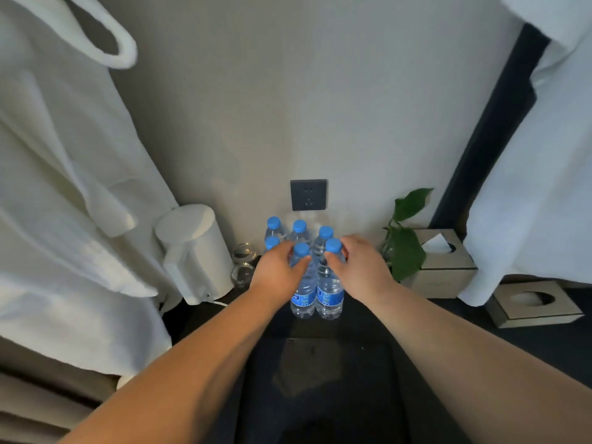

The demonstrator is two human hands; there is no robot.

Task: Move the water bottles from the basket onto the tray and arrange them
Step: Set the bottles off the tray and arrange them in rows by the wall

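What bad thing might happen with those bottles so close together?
The clear plastic water bottles with blue caps stand packed tightly; pulling the front middle bottle with the left hand could tip its neighbours.
Two clear drinking glasses sit just left; a falling bottle might hit them.
The right hand grips the front right bottle near its cap, so it may wobble.

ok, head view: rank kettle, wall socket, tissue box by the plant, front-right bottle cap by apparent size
Largest to smallest:
1. kettle
2. tissue box by the plant, not far behind the kettle
3. wall socket
4. front-right bottle cap, clearly the smallest
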